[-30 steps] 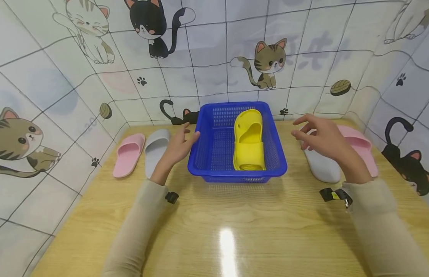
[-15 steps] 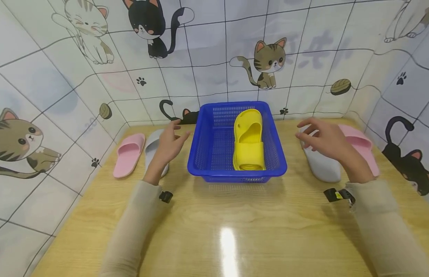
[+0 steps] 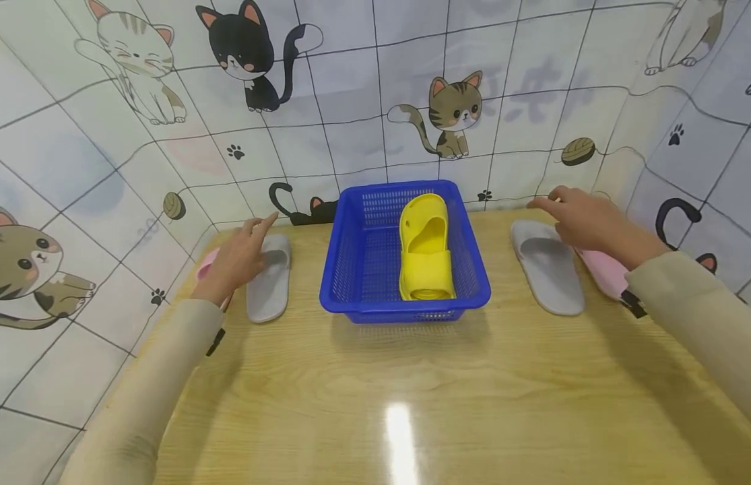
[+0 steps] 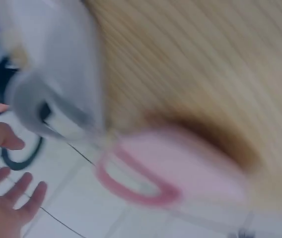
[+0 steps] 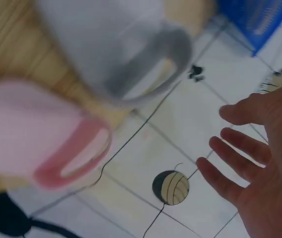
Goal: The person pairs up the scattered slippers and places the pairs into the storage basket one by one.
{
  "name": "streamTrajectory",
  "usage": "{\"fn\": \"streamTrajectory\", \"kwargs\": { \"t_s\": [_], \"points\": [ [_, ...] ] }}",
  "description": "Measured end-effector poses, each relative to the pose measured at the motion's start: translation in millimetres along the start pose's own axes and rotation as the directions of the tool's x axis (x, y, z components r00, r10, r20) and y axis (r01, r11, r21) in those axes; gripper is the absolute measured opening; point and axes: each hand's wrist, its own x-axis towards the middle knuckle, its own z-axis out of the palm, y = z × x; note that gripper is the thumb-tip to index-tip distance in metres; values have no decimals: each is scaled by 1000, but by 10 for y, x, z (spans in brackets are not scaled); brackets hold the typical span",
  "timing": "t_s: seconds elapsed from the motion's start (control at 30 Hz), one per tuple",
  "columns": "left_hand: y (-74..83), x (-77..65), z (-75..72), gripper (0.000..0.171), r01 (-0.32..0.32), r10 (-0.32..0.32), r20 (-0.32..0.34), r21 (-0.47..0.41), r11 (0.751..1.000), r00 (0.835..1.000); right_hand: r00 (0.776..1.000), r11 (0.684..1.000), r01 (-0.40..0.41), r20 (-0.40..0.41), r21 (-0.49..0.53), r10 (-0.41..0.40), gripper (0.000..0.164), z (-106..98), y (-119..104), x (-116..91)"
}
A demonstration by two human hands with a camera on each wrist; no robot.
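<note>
My left hand (image 3: 236,259) hovers with loose fingers over the pink slipper (image 3: 207,261) at the far left, covering most of it in the head view. Beside it lies a grey slipper (image 3: 269,296). The left wrist view shows this pink slipper (image 4: 180,158) uncovered, blurred, with the hand (image 4: 2,198) apart from it. On the other side, my right hand (image 3: 593,219) is above another pink slipper (image 3: 605,273), partly hiding it, its fingers reaching past a second grey slipper (image 3: 551,279). Both hands hold nothing.
A blue plastic basket (image 3: 405,308) stands mid-table against the wall, with yellow slippers (image 3: 428,269) in its right half. Cat-patterned sheeting (image 3: 351,87) covers the walls at the back and sides. The wooden table (image 3: 327,391) stretches toward me.
My left hand has moved left from the basket's rim, past the grey slipper to the pink one. My right hand has shifted right, uncovering the right grey slipper. The view has turned slightly.
</note>
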Motion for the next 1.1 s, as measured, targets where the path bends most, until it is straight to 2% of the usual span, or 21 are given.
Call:
{"fn": "streamTrajectory", "kwargs": {
  "t_s": [0.07, 0.1, 0.17, 0.23, 0.33, 0.4, 0.5, 0.57, 0.67, 0.73, 0.8, 0.9, 1.0, 1.1],
  "points": [
    [-123, -17, -4, 90, -90, 89, 14, 141, 986, 996, 999, 997, 29, 28, -70, -27, 69, 40, 76, 21],
    [-179, -27, 0, 86, -139, 139, 14, 214, 967, 990, 998, 995, 39, 45, -91, -35, 73, 70, 111, 28],
    [-281, -51, 5, 81, -227, 240, 4, 337, 914, 971, 996, 990, 66, 66, -126, -58, 79, 115, 166, 58],
    [-358, -62, 24, 77, -298, 326, 6, 421, 857, 945, 992, 980, 113, 70, -165, -103, 81, 173, 222, 78],
    [-422, -32, 64, 78, -393, 415, 66, 483, 783, 908, 979, 950, 202, 47, -238, -196, 77, 252, 284, 100],
    [-427, 26, 90, 80, -454, 457, 122, 493, 743, 881, 967, 922, 254, 40, -293, -253, 78, 290, 314, 107],
    [-413, 131, 114, 87, -534, 517, 193, 517, 669, 834, 955, 898, 291, 50, -330, -291, 84, 325, 322, 116],
    [-398, 195, 129, 88, -572, 556, 218, 545, 613, 802, 953, 893, 302, 75, -334, -294, 90, 341, 302, 122],
    [-375, 260, 139, 92, -612, 589, 274, 608, 507, 760, 941, 875, 339, 120, -345, -317, 93, 386, 254, 143],
    [-361, 289, 136, 97, -634, 604, 312, 635, 441, 733, 921, 848, 388, 151, -361, -358, 97, 424, 222, 161],
    [-345, 309, 131, 103, -652, 613, 342, 645, 398, 712, 898, 805, 439, 161, -399, -409, 98, 465, 209, 176],
    [-331, 329, 124, 103, -679, 634, 356, 627, 382, 686, 862, 738, 495, 153, -458, -483, 97, 507, 211, 188],
    [-347, 343, 118, 93, -707, 650, 357, 571, 417, 671, 841, 697, 519, 150, -495, -520, 93, 522, 224, 177],
    [-372, 351, 103, 88, -728, 639, 379, 508, 460, 669, 829, 665, 536, 174, -520, -532, 96, 525, 238, 143]
  ]
}}
